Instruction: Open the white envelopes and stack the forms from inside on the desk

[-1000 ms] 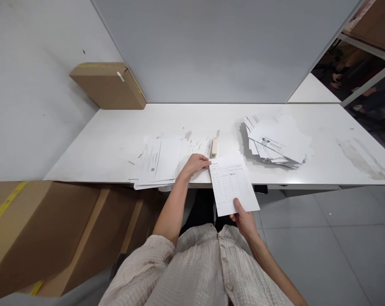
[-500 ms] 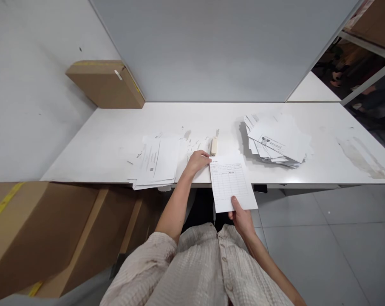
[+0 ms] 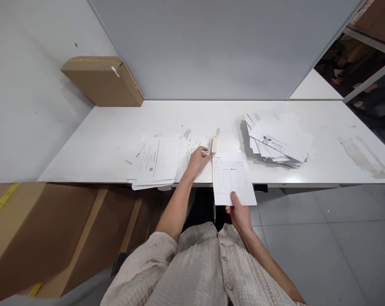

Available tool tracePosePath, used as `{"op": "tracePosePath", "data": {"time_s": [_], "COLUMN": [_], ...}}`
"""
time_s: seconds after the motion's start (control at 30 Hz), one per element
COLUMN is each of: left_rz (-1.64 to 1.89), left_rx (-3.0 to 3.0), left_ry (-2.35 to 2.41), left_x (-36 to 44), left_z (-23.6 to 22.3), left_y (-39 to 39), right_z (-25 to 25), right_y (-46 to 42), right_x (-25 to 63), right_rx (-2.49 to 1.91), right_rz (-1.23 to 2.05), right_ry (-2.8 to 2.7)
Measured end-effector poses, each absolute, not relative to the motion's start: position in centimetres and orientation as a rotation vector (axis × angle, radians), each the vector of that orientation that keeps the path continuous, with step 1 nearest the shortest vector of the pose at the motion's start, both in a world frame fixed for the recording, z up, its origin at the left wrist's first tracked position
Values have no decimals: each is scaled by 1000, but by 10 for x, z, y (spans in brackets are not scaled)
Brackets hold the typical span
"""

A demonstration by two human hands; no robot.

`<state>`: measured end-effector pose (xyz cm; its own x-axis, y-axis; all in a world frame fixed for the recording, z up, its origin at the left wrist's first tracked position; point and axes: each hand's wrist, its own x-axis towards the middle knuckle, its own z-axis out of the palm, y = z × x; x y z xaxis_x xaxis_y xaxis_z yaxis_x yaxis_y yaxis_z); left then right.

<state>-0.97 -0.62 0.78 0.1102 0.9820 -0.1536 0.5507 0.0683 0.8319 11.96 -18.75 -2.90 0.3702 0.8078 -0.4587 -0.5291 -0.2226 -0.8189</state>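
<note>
My right hand (image 3: 239, 213) grips the near edge of a white sheet with a printed table (image 3: 232, 180), thumb on top and fingers underneath. The sheet's far part lies over the table's front edge, its top close to a small cream block (image 3: 214, 145) that looks like a stapler. Beside the sheet's far left corner is my left hand (image 3: 199, 160), with forefinger and thumb a little apart; whether the fingertips touch the corner is hard to tell. Left of that hand lies a stack of printed papers (image 3: 162, 163). A messy pile of papers (image 3: 280, 140) sits on the right.
A white table (image 3: 116, 127) runs across, against a grey panel (image 3: 211, 51). A cardboard box (image 3: 97, 83) stands at its back left corner. Larger cardboard boxes (image 3: 36, 238) fill the near left. Right of me is tiled floor (image 3: 307, 246); stains mark the table.
The right hand and the sheet have shifted slightly forward, bringing the sheet straighter and nearer the cream block. My left forefinger and thumb have parted a little at the sheet's corner.
</note>
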Motion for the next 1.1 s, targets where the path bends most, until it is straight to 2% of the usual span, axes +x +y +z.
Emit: {"op": "tracePosePath", "data": {"time_s": [0.3, 1.1], "left_rz": [718, 619], "left_rx": [2002, 2152], "left_ry": [1434, 1511], "left_x": [-13, -8], "left_z": [0, -5], "left_y": [-22, -25], "right_z": [-29, -29], "right_y": [-184, -185], "right_x": [115, 113], "right_rx": [-1309, -1253], "right_rz": [1273, 1289], "right_ry": [-305, -268]}}
